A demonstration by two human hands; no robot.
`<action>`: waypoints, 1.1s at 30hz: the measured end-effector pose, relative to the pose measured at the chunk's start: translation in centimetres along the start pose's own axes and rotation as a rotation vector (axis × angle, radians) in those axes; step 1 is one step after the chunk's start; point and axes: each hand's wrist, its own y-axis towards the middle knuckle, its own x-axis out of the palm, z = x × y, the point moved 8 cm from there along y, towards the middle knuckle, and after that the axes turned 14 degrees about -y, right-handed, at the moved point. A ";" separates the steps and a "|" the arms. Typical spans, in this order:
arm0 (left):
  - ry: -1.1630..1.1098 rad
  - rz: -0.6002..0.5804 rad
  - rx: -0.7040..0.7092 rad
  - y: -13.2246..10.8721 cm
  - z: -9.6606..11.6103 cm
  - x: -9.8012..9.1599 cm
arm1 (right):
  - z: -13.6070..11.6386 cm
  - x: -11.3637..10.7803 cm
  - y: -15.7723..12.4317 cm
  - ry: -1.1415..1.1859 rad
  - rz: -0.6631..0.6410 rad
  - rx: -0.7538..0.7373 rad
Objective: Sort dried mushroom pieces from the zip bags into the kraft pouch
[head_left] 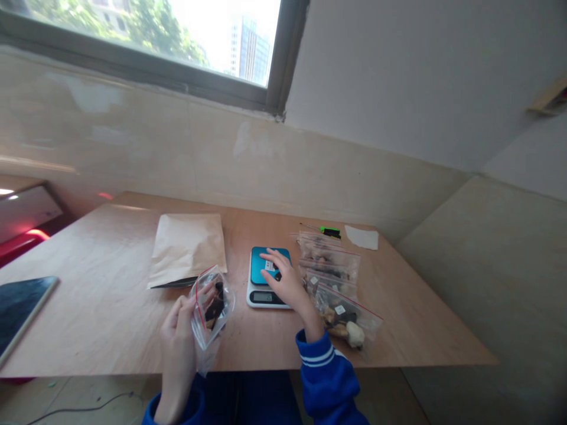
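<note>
My left hand (177, 336) holds up a clear zip bag (211, 310) with dark and brown pieces inside, just above the table's front edge. My right hand (286, 282) rests on a small kitchen scale (259, 277) with a teal platform, fingers spread over the platform next to a small dark item and a white label. A digital display (263, 297) sits at the scale's front.
A brown paper envelope (188, 247) lies behind the zip bag. Several filled zip bags (339, 289) lie in a row right of the scale. A green-and-black tool (330, 232) and white paper (362, 237) sit at the back. A dark tablet (20, 307) lies far left.
</note>
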 end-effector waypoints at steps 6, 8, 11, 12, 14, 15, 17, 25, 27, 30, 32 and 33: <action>0.063 -0.014 0.032 0.5 -0.1 -0.7 | 7.0 1.1 -1.0 -0.191 -0.069 0.039; 0.107 -0.026 0.049 0.5 -0.1 -0.6 | 7.5 1.2 -0.9 -0.187 -0.075 0.023; 0.151 -0.044 0.077 0.4 0.2 -0.3 | 7.6 1.3 -0.1 -0.189 -0.069 0.015; 0.157 -0.046 0.082 0.4 0.3 -0.2 | 7.5 1.3 0.2 -0.196 -0.060 0.014; 0.157 -0.045 0.084 0.4 0.4 -0.1 | 7.1 1.2 0.7 -0.219 -0.028 0.015; 0.158 -0.045 0.081 0.4 0.4 -0.1 | 6.9 1.1 0.9 -0.229 -0.012 0.014; 0.159 -0.045 0.071 0.4 0.3 -0.2 | 6.3 1.0 1.2 -0.239 0.017 0.011; 0.072 -0.015 -0.009 0.3 0.0 -0.2 | 5.8 0.3 1.6 -0.212 0.112 0.039; 0.007 0.018 -0.079 0.1 -0.4 -0.3 | 6.2 0.0 1.5 -0.202 0.139 0.063; -0.072 0.056 -0.142 0.0 -0.8 -0.4 | 6.8 -0.3 1.4 -0.175 0.170 0.094; -0.090 0.064 -0.152 -0.1 -0.8 -0.3 | 7.1 -0.5 1.4 -0.153 0.189 0.114; -0.097 0.068 -0.153 -0.2 -0.7 -0.2 | 7.2 -0.6 1.4 -0.142 0.201 0.125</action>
